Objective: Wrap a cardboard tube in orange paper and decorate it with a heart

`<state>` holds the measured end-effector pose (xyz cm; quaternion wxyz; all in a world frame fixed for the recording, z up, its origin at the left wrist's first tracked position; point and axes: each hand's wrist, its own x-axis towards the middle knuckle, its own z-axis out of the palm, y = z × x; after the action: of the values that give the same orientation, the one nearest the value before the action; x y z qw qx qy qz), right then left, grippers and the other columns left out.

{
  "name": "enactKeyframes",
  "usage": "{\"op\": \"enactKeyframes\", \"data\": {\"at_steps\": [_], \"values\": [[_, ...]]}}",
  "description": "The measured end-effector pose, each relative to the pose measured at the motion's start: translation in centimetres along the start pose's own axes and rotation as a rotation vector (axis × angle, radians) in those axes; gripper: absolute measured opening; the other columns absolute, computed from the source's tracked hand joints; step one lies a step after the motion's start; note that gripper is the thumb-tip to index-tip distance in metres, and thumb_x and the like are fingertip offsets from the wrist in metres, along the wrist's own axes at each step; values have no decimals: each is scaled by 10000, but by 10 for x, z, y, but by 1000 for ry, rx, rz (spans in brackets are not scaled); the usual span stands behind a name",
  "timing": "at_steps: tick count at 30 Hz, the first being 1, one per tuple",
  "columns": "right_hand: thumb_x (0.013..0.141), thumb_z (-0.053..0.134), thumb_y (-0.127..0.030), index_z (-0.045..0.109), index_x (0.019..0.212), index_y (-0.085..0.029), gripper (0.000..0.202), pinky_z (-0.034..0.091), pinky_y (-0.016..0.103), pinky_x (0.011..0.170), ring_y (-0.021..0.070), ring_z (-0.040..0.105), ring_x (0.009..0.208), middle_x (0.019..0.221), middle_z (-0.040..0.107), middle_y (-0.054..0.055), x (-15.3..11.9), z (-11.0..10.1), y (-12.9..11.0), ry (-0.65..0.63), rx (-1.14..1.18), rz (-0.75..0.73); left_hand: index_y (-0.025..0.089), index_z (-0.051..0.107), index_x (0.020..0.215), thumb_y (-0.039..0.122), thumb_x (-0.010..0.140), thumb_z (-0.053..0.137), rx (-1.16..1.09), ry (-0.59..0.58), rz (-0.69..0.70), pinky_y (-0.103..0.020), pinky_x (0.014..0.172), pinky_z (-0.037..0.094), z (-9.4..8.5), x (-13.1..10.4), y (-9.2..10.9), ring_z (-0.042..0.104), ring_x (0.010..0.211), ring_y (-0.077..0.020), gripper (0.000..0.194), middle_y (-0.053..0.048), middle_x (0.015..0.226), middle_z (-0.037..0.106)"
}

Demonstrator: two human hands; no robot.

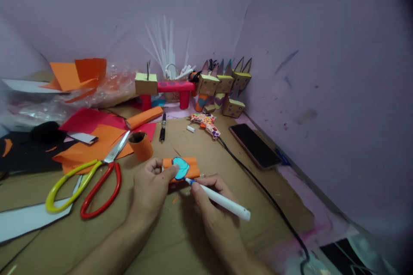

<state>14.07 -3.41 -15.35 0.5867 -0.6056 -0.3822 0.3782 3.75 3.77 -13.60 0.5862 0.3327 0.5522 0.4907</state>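
My left hand [151, 189] grips an orange paper-covered piece [194, 166] by its left end, the thumb pressing on a turquoise heart cutout [180, 168] that lies on top. A dark blue line runs along the heart's edge. Between the fingers and thumb of my right hand [214, 210] is a white marker [226, 201], its blue tip at the heart's lower edge. The marker's cap [191, 129] may be the small white piece farther back. Left of my hands lie scissors [105, 162] with one yellow and one red handle, blades apart.
An orange paper tube [141, 146] stands behind my left hand, near a black pen [163, 128]. A patterned glue gun [206, 123] trails its black cable [264, 189] down the right side, beside a phone [254, 145]. Cardboard animal heads [234, 107] and orange paper [87, 146] lie behind.
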Motion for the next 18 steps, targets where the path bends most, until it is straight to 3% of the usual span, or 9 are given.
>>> {"op": "enactKeyframes", "data": {"at_steps": [9, 18], "values": [[752, 601, -381, 585, 731, -181, 202, 366, 196, 438, 100, 472, 491, 587, 570, -26, 2, -1, -4, 16, 47, 64, 158, 552, 601, 216, 500, 737, 80, -46, 84, -225, 468, 475, -5, 1, -2, 577, 468, -134, 219, 27, 498, 622], [744, 609, -410, 594, 715, -176, 237, 422, 209, 483, 128, 549, 542, 600, 616, -1, 6, -3, -6, 85, 20, 72, 146, 568, 625, 277, 531, 739, 172, -73, 124, -229, 501, 475, -6, 0, 0, 589, 507, -141, 235, 18, 507, 601]]}}
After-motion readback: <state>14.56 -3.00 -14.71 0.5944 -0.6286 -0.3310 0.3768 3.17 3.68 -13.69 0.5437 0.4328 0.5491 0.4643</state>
